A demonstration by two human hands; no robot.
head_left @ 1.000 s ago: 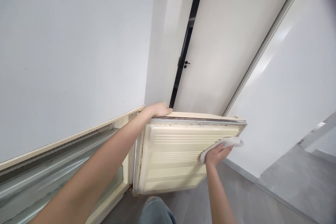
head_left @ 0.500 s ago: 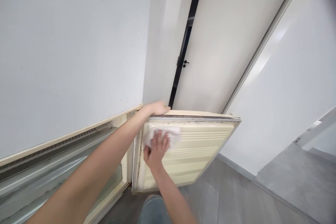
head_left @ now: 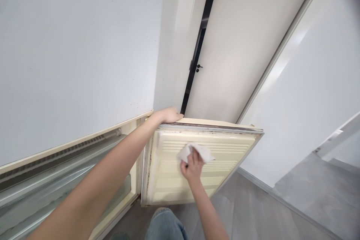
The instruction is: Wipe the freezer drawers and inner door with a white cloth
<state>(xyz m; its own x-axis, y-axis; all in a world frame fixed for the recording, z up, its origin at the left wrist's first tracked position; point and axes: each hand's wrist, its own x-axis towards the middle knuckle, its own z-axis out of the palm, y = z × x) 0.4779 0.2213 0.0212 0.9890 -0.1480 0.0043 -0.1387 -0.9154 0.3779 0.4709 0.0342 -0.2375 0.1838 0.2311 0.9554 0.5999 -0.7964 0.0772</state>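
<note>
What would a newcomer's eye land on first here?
The cream refrigerator door swung open at centre, its ribbed inner panel in full view and dark grime along the seal at its top edge. On that panel, the right hand presses a white cloth, while the left hand holds the door's top edge. Beyond it stands a white room door with a black handle.

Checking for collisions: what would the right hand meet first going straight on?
The right hand holds a cloth on the fridge door; straight on, it would likely slide up to the door's top seal first, though depth is hard to judge.
</note>
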